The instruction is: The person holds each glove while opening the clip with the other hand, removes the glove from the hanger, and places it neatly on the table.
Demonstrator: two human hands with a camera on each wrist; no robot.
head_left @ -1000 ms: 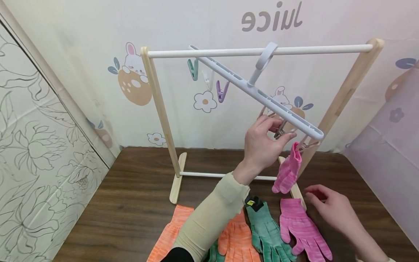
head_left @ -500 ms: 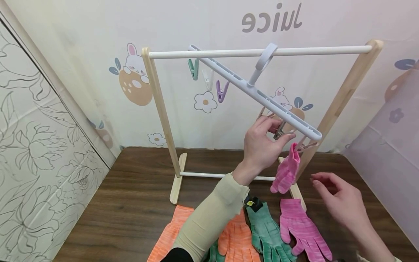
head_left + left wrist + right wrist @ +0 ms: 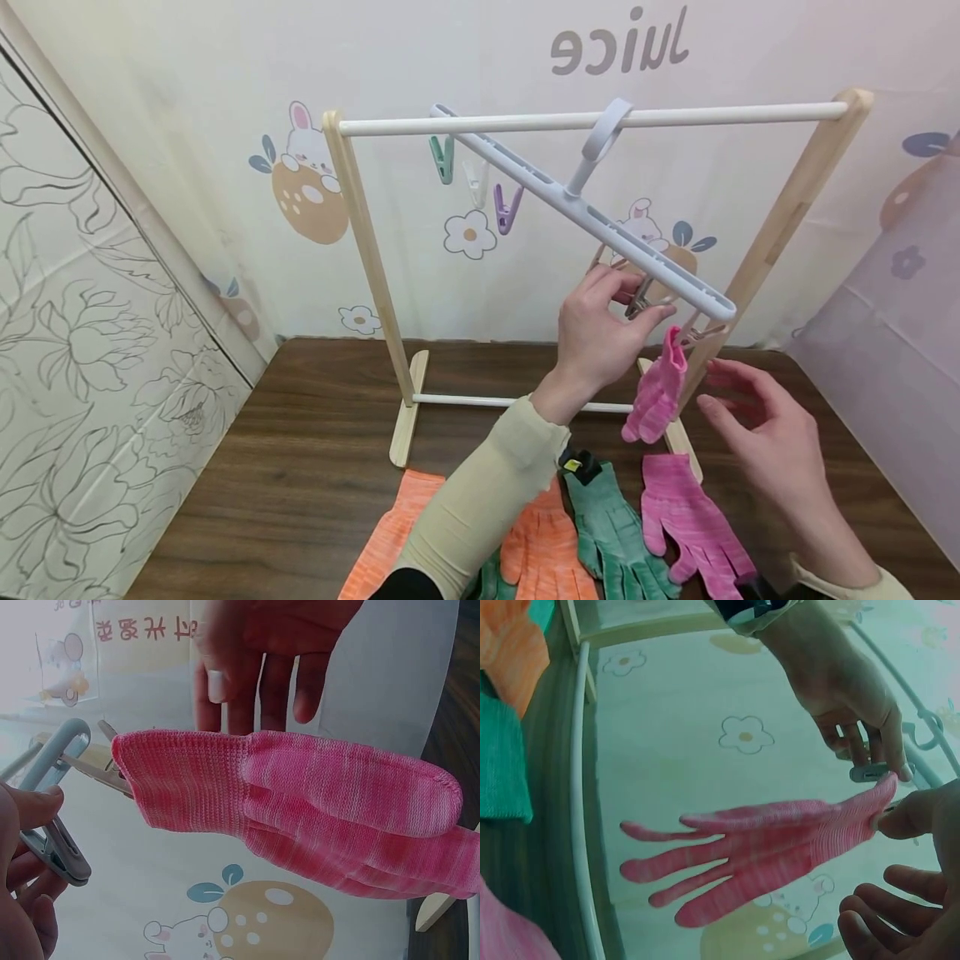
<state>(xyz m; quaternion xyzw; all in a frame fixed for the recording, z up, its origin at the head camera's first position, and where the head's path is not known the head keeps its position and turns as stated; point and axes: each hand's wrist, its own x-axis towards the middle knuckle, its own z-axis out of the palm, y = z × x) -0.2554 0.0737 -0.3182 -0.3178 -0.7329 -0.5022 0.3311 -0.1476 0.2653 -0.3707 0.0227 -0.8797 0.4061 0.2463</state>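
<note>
A white hanger (image 3: 525, 173) hangs at a slant from the rack's top bar. My left hand (image 3: 603, 333) pinches a grey clothespin (image 3: 66, 855) under the hanger's near half, thumb on one side and fingers on the other. Just right of it a pink glove (image 3: 654, 396) dangles, fingers down, its cuff held by a beige clothespin (image 3: 701, 333) at the hanger's near end. My right hand (image 3: 776, 433) is in the air right of this glove, fingers loosely bent and spread, holding nothing. In the right wrist view its thumb overlaps the cuff's edge.
Green (image 3: 442, 158), white (image 3: 477, 182) and purple (image 3: 507, 208) clothespins hang from the far half. The wooden rack (image 3: 367, 242) stands on the brown table (image 3: 247, 467). Along the front lie orange gloves (image 3: 546, 542), green gloves (image 3: 618, 529) and another pink glove (image 3: 690, 517).
My right hand has risen from beside the pink glove on the table to near the hanging one, its fingers spreading. My left hand stays at the grey clothespin.
</note>
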